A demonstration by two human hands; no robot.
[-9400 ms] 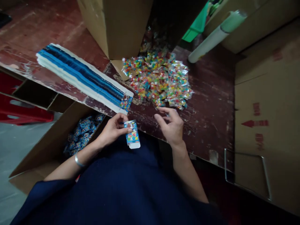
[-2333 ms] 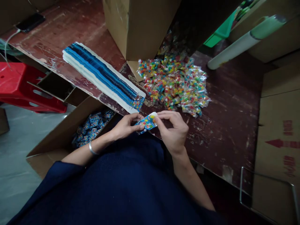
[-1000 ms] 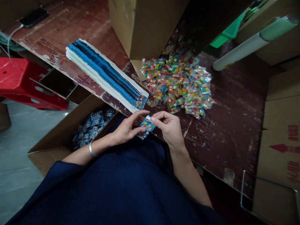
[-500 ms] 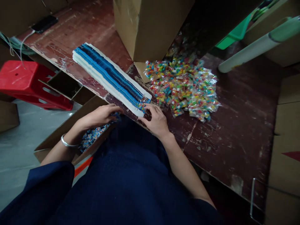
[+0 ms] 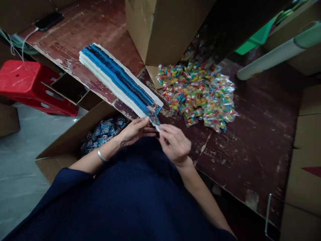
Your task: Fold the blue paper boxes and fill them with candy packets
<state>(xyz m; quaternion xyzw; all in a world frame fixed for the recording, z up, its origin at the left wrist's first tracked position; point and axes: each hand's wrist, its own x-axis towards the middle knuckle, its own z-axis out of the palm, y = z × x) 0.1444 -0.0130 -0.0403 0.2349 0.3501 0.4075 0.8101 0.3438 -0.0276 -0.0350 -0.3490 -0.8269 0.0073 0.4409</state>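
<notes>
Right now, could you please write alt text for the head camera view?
A person's right hand pinches a small box, blurred, with the left hand beside it. On the worn table lie a row of flat cartons and a heap of candy bags.

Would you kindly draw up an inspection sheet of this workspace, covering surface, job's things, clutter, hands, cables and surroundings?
Surface: dark red table, scuffed and worn.
Job's things: small printed carton, blurred; row of overlapping blue-and-white cartons; pile of candy packets.
Clutter: black device; pale strands near the table's edge.
Hands: right hand pinches the small printed carton's near end in its fingers; left hand close beside it, contact unclear.
Cables: white cable runs from the black device.
Surroundings: red stool; open cardboard box holding blue printed packets.
</notes>
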